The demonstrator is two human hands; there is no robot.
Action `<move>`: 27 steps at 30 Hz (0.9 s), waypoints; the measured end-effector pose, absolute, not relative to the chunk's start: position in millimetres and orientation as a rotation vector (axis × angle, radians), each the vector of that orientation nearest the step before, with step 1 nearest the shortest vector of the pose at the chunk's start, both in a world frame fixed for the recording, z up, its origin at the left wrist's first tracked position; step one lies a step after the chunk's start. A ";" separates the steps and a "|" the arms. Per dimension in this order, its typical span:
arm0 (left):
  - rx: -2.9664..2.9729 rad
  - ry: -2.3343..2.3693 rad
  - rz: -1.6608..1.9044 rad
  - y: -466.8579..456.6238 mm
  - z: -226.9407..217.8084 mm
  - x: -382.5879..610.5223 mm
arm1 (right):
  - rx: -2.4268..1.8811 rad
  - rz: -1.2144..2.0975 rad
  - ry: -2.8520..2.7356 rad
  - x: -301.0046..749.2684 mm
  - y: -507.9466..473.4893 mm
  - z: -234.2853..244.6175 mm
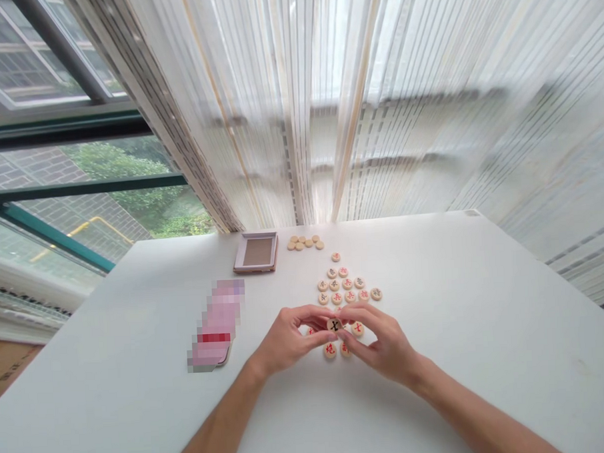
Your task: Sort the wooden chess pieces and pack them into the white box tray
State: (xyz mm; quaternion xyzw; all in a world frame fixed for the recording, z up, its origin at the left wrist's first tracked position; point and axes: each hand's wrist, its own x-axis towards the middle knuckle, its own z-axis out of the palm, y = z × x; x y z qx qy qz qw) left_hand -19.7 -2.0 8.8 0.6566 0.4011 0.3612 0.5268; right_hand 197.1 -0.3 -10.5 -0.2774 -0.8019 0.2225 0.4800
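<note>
Both hands meet over a white table (435,301). My left hand (289,340) and my right hand (382,343) pinch one round wooden chess piece (334,326) with a black character between their fingertips. Under and around the fingers lie several more pieces with red marks (330,349). Just beyond the hands, several pieces (347,284) are laid out in rows that narrow to a single piece (336,257) at the far end.
A small open box (256,252) with a pink rim sits at the far edge, with a cluster of blank-faced pieces (305,242) beside it. A pink, blurred flat object (216,324) lies to the left. Striped curtains and a window stand behind the table.
</note>
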 end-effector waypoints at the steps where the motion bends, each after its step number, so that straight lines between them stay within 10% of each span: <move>1: 1.553 0.944 0.862 -2.4 8.4 -18.8 | -0.675 0.544 -1.951 195.9 -0.8 -11.6; 27: 1.499 0.923 0.851 -1.6 8.6 -19.8 | -0.813 0.674 -1.915 195.6 2.2 -15.8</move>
